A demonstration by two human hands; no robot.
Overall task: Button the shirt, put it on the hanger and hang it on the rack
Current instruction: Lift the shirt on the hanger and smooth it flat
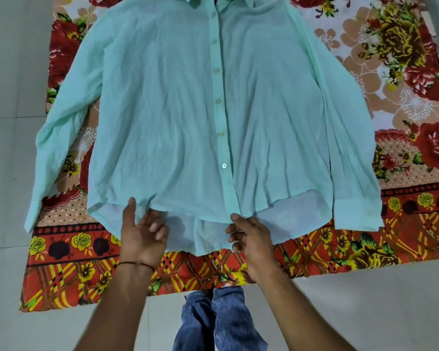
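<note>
Presently: shirt (pixel 178 110) flat on floral sheet (pixel 403 72), long axis collar-far, hem-near. Left hand (pixel 142 234) fingers loosely curled, thumb touching hem; right hand (pixel 249 239) fingers curled, grip unclear.

Pale grey tiled floor (pixel 10 72); red-and-yellow floral sheet (pixel 403 72) spread flat on it; even light.

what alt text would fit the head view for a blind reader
A mint green shirt lies front up, sleeves spread, on a floral cloth on the floor. The person's left hand and right hand touch its bottom hem.
</note>
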